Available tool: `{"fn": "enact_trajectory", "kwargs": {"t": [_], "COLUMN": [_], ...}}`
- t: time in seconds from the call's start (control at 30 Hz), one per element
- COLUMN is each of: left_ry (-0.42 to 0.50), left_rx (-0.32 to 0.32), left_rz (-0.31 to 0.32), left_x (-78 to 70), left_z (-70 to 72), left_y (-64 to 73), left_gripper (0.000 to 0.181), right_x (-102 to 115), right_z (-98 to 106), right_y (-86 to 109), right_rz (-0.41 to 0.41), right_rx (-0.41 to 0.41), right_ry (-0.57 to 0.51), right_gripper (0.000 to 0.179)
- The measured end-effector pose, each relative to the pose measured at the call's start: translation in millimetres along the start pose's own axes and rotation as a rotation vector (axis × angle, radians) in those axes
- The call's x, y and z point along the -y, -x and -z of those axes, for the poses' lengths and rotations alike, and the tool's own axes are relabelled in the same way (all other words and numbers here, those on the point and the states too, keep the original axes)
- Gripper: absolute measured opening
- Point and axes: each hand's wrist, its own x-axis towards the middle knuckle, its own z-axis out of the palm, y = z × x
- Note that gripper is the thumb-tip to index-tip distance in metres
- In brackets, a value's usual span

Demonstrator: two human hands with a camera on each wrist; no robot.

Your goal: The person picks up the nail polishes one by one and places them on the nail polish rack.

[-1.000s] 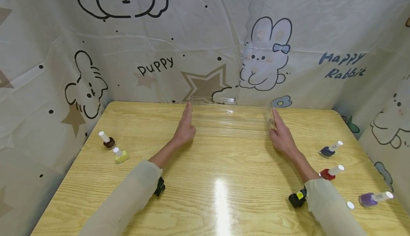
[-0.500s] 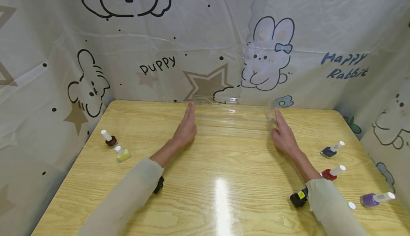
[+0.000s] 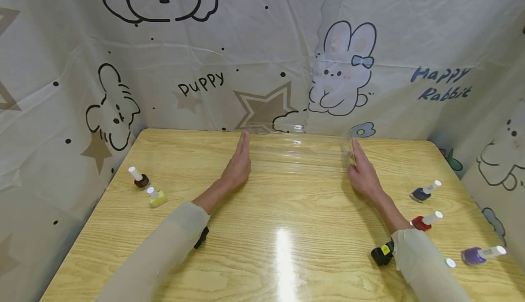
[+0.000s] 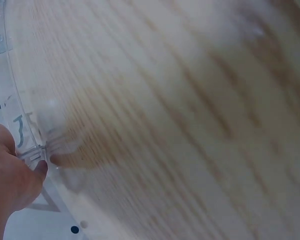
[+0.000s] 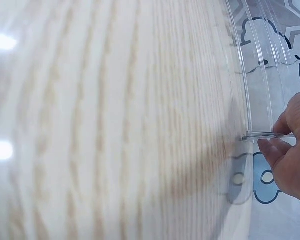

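A clear plastic stepped rack [image 3: 297, 154] stands at the far edge of the table, in front of the patterned cloth. Its see-through tiers show mostly as glints. At the rack's left end is my left hand [image 3: 238, 163], thumb and fingers on either side of the end panel in the left wrist view. My right hand [image 3: 362, 170] pinches the right end panel; the right wrist view has the thumb on one face and fingertips on the other. Nothing stands on the rack's tiers.
Brown [image 3: 141, 181] and yellow [image 3: 157, 199] nail polish bottles stand at the left. On the right are dark blue [image 3: 420, 195], red [image 3: 421, 223] and purple [image 3: 473, 256] ones. A white cap [image 3: 450, 263] peeks out beside my right sleeve.
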Motion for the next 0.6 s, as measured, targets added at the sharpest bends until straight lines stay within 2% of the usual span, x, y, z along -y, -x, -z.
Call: {"fn": "enact_trajectory", "kwargs": {"t": [0.37, 0.5, 0.6], "left_ry": [-0.033, -0.035, -0.025], "left_rx": [0.026, 0.023, 0.020], "left_rz": [0.031, 0.056, 0.063], "left_x": [-2.4, -1.8, -0.5], "left_z": [-2.8, -2.6, -1.9], "left_y": [-0.8, -0.5, 0.4], "left_gripper": [0.070, 0.072, 0.072], "right_x": [5, 16, 32], "right_z": [7, 17, 28], "right_y": [3.6, 7.9, 12.6], "right_rz": [-0.033, -0.071, -0.064], "right_rx": [0.012, -0.016, -0.045], "right_ry": [0.026, 0.043, 0.048], "right_gripper": [0.076, 0.073, 0.067]}}
